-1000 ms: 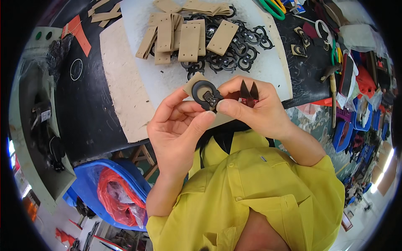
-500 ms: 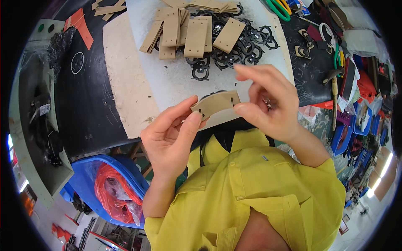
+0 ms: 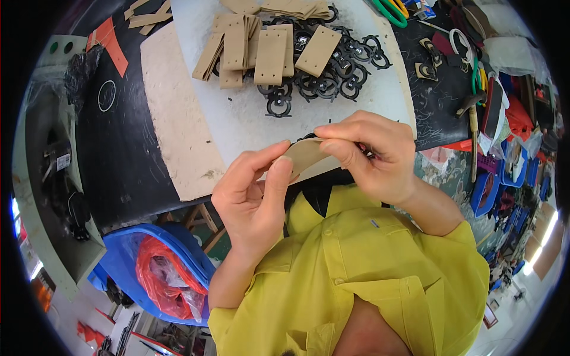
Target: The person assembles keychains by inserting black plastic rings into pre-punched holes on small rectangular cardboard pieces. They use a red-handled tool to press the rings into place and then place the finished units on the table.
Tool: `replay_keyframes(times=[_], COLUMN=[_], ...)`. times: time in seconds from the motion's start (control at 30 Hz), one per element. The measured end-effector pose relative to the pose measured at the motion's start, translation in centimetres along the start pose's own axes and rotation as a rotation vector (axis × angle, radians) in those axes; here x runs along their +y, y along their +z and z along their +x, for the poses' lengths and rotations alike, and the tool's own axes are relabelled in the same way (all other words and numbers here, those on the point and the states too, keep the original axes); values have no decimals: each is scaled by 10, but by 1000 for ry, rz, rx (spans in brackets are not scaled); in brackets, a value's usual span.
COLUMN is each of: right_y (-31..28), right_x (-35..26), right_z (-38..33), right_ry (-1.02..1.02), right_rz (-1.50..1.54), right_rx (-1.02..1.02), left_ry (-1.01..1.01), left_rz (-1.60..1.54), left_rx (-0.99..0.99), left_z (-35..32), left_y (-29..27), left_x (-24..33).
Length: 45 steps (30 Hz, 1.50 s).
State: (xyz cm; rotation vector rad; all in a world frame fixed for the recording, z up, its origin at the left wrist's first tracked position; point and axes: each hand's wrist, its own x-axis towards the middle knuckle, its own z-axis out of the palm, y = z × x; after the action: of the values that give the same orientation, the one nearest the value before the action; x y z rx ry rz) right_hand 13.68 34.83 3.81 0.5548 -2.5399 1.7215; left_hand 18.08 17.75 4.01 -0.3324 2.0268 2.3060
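Note:
Between my two hands a tan leather-like strip (image 3: 307, 158) is bent into a curve, just off the table's near edge. My left hand (image 3: 249, 193) pinches one end between thumb and fingers. At the other end, the thumb and forefinger of my right hand (image 3: 379, 153) are closed on it. Something small and dark shows in my right palm, too hidden to name. A bit of a black part shows behind the strip. Farther off lie a heap of tan strips (image 3: 270, 58) with small holes and several black ring-shaped buckles (image 3: 278, 105).
A white sheet (image 3: 237, 124) covers a pale board (image 3: 172, 118) on the black table (image 3: 122, 148). Left below stands a blue bin (image 3: 113, 252) with a red plastic bag (image 3: 157, 267). Tools, including a hammer (image 3: 473, 118), and green cords (image 3: 389, 13) lie at right.
My right hand has come down and in, from open beside the strip to pinching its right end. The strip is bent more, and my left hand has shifted slightly right.

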Motion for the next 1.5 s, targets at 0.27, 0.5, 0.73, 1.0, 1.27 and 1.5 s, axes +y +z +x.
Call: replay_keyframes(times=[0.27,0.5,0.73,1.0,1.27,1.5], right_y=[12,0,-6,-10,-33,-28], right_x=[-5,1,-6,-4,-7,-4], right_z=[-4,8,12,16,12,16], right_ry=[411,87,253,387,-331,-484], right_rz=[442,87,71,105,-414,-368], right_rx=[51,-61,-195,-263,-224,-161], left_ry=[239,-160,-223,-230,-342,-368], left_rz=[243,-87,-6,-113,-189,-142], left_rx=[80,-45,-145,-105,-82,-153], left_z=[1,4,18,20,24,24], left_y=[13,20,-1,-6,-13,-13], left_x=[-19,1,7,-3,6,13])
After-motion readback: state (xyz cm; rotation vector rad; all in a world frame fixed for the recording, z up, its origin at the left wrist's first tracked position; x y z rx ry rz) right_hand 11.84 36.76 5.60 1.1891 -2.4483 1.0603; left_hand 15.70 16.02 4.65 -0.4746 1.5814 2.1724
